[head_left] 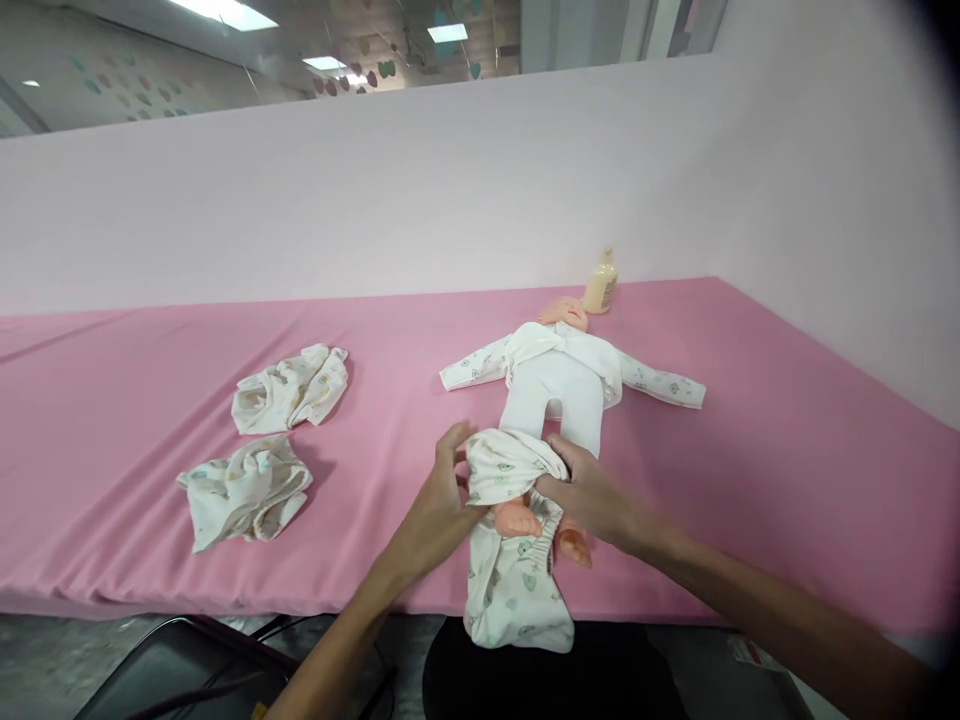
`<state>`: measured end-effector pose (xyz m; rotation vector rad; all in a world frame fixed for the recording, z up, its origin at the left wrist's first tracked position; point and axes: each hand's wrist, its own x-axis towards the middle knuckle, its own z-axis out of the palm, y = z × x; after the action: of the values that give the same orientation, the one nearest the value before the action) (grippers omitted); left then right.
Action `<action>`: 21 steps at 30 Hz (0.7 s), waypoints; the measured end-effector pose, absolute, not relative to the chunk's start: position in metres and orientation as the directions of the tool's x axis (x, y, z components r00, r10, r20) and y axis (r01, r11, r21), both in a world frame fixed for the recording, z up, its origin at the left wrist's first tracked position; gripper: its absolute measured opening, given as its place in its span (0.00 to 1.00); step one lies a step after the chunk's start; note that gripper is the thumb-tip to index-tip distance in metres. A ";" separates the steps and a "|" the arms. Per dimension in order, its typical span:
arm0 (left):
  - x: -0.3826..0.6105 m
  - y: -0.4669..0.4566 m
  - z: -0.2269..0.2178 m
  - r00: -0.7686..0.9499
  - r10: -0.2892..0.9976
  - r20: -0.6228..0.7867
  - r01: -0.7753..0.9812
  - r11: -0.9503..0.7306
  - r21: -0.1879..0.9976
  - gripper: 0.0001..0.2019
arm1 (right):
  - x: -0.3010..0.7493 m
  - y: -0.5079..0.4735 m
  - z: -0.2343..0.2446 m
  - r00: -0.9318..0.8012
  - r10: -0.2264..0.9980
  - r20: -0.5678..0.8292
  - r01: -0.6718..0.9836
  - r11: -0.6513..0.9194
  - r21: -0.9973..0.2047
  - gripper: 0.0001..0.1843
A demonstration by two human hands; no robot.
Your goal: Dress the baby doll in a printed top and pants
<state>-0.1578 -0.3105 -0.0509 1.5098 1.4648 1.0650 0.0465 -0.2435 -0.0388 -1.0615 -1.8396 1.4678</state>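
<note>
A baby doll (559, 385) lies on its back, feet toward me, in a white patterned top and white leggings. Bunched around its lower leg is a pair of printed baby pants (517, 600), whose other end hangs over the table's front edge. One bare foot (516, 518) pokes out below the cloth; the other foot (574, 546) is outside it. My left hand (448, 490) grips the left side of the bunched fabric, fingers partly hidden. My right hand (589, 490) pinches the fabric's right side near the waistband, between the doll's legs.
Two crumpled printed baby garments, one farther back (291, 388) and one nearer (246, 492), lie on the pink tablecloth (390, 400) at left. A cream pump bottle (601, 283) stands behind the doll's head. White partitions (360, 200) border the table; a black chair (187, 665) is below left.
</note>
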 end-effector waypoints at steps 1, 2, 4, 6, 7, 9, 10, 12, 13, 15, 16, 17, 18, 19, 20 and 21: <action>-0.161 -0.302 -0.047 0.035 0.997 0.065 0.358 -0.073 0.931 0.48 | 0.047 -0.243 -0.038 -0.554 0.831 -0.042 0.242 0.112 -0.964 0.05; -0.165 -0.292 -0.043 0.097 0.993 0.066 0.355 -0.096 0.930 0.51 | 0.048 -0.242 -0.037 -0.574 0.818 -0.035 0.249 0.134 -0.959 0.06; -0.172 -0.274 -0.033 0.244 0.969 0.032 0.350 -0.119 0.929 0.48 | 0.050 -0.239 -0.034 -0.608 0.793 -0.028 0.283 0.184 -0.941 0.07; -0.177 -0.257 -0.025 0.330 0.944 -0.001 0.356 -0.124 0.926 0.37 | 0.054 -0.234 -0.031 -0.621 0.784 -0.030 0.358 0.249 -0.900 0.06; -0.179 -0.250 -0.022 0.335 0.942 -0.009 0.364 -0.121 0.924 0.31 | 0.055 -0.231 -0.029 -0.621 0.783 -0.033 0.405 0.285 -0.869 0.05; -0.179 -0.238 -0.022 0.293 0.956 -0.015 0.364 -0.097 0.926 0.24 | 0.058 -0.225 -0.026 -0.614 0.788 -0.035 0.485 0.342 -0.805 0.06; -0.178 -0.234 -0.024 0.265 0.964 -0.025 0.340 -0.070 0.938 0.23 | 0.058 -0.221 -0.024 -0.618 0.785 -0.039 0.507 0.360 -0.783 0.07; -0.176 -0.227 -0.031 0.213 0.974 -0.080 0.220 0.032 0.975 0.20 | 0.059 -0.214 -0.020 -0.634 0.772 -0.055 0.517 0.370 -0.771 0.09; -0.174 -0.225 -0.035 0.188 0.975 -0.122 0.141 0.096 0.985 0.19 | 0.058 -0.212 -0.018 -0.638 0.767 -0.065 0.519 0.366 -0.772 0.09; -0.172 -0.223 -0.042 0.150 0.969 -0.198 0.013 0.198 0.980 0.17 | 0.057 -0.208 -0.015 -0.632 0.770 -0.084 0.537 0.357 -0.764 0.10; -0.171 -0.223 -0.045 0.149 0.964 -0.219 -0.015 0.224 0.975 0.17 | 0.056 -0.207 -0.014 -0.626 0.773 -0.096 0.553 0.354 -0.754 0.10; -0.171 -0.224 -0.046 0.160 0.962 -0.222 -0.011 0.227 0.974 0.19 | 0.056 -0.207 -0.014 -0.622 0.776 -0.106 0.570 0.356 -0.741 0.10; -0.172 -0.226 -0.045 0.178 0.962 -0.209 0.023 0.208 0.978 0.21 | 0.055 -0.208 -0.014 -0.616 0.780 -0.110 0.589 0.364 -0.721 0.10; -0.173 -0.229 -0.044 0.201 0.961 -0.188 0.082 0.175 0.981 0.23 | 0.054 -0.208 -0.015 -0.604 0.790 -0.104 0.613 0.378 -0.694 0.09; -0.175 -0.231 -0.041 0.227 0.959 -0.168 0.161 0.134 0.978 0.25 | 0.053 -0.209 -0.017 -0.590 0.803 -0.084 0.635 0.397 -0.663 0.09; -0.177 -0.233 -0.038 0.253 0.955 -0.155 0.250 0.090 0.964 0.27 | 0.052 -0.210 -0.019 -0.572 0.819 -0.052 0.656 0.418 -0.629 0.08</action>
<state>-0.1768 -0.2326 -0.0376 1.4015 1.2247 0.7919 0.0522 -0.2101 -0.0192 -1.2863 -2.4123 0.8920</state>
